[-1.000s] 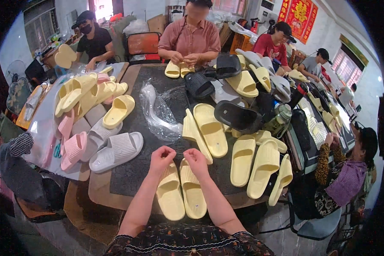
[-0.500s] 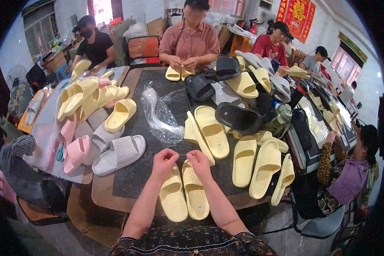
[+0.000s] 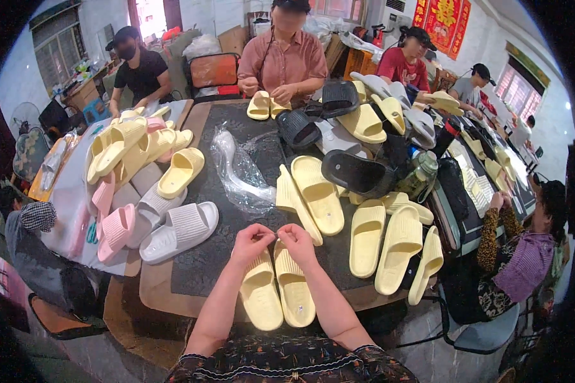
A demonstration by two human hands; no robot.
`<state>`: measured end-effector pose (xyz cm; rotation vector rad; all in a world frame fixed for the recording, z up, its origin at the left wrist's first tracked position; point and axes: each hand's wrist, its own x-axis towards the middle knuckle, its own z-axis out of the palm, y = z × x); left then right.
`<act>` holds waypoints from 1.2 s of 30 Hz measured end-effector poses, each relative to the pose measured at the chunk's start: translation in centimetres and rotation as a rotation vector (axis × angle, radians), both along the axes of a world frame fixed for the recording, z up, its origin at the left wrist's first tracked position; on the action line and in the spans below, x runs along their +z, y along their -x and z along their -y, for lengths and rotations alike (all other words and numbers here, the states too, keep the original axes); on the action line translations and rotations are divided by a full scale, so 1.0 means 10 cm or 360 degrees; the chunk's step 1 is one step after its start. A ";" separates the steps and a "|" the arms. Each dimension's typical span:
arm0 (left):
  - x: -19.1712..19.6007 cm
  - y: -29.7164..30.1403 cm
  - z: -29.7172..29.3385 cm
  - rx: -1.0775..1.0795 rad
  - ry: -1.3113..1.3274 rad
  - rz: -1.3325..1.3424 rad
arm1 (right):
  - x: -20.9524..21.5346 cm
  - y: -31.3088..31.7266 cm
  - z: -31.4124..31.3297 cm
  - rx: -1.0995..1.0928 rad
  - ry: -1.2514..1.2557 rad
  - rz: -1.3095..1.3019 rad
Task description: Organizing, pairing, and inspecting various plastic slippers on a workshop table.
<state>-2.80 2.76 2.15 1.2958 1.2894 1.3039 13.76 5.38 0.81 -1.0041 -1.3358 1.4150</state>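
Observation:
A pair of pale yellow ribbed slippers lies side by side at the near table edge, toes away from me: the left slipper [image 3: 260, 297] and the right slipper [image 3: 295, 300]. Above their toe ends, my left hand [image 3: 252, 242] and my right hand [image 3: 295, 242] almost meet, thumbs and forefingers pinched. A thin strand between the fingertips is too fine to make out well. Just beyond my right hand, one yellow slipper [image 3: 317, 195] lies with another yellow slipper [image 3: 294, 201] tipped on its side against it.
Grey slippers [image 3: 179, 233], a pink slipper [image 3: 115, 233] and heaped yellow slippers stand left. A clear plastic bag [image 3: 233, 169] lies mid-table. Rightward are more yellow slippers [image 3: 399, 249], a black slipper [image 3: 358, 173] and a green bottle [image 3: 421, 175]. A person [image 3: 284, 60] works opposite; several others sit around.
My hands have drawn closer together over the slippers, shortening the strand seen between them. The person opposite has moved one hand away from their slippers. At far left, a co-worker's raised slipper has gone down.

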 end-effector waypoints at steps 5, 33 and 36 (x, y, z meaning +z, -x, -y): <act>-0.10 0.06 -0.03 0.0011 0.0068 0.0160 | 0.07 0.00 0.02 0.0061 -0.0049 0.0035; 0.03 -0.01 0.01 -0.0062 0.0031 0.0121 | 0.07 0.02 0.02 -0.0038 -0.0037 0.0070; -0.07 0.07 -0.01 0.0068 0.0017 0.0225 | 0.04 0.06 0.02 -0.0105 -0.0068 -0.0123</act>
